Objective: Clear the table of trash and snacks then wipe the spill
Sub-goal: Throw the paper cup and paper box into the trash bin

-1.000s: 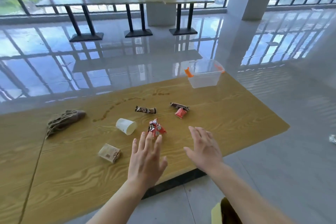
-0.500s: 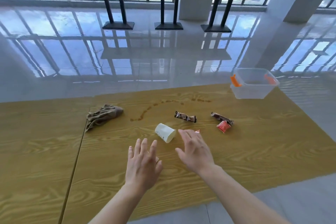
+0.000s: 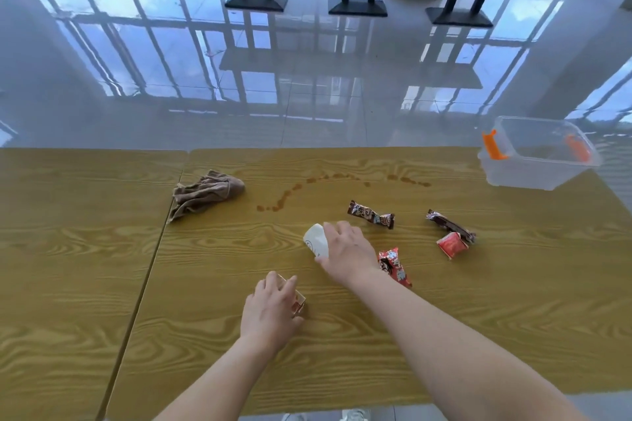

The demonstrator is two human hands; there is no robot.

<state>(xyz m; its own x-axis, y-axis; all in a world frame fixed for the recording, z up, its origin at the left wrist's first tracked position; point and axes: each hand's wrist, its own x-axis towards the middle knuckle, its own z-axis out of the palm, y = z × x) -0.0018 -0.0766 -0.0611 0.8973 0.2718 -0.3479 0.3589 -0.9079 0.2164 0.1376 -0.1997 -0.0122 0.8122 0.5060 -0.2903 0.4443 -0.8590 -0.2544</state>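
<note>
On the wooden table the brown cloth lies crumpled at the left, near the trail of brown drops that is the spill; it should wait until the trash and snacks are gone. The left hand curls down over a small crumpled carton, fingers closing round it; a firm wrap from above would lift it cleanly. The right hand lies over the tipped white paper cup, fingers bent on its side; it should take the wall lightly, mouth kept level in case liquid remains. Further right lie four snack wrappers, well apart from the clear plastic bin at the far corner. Both hands hide what they cover: whether either grip is complete I cannot tell, nor what the carton held
</note>
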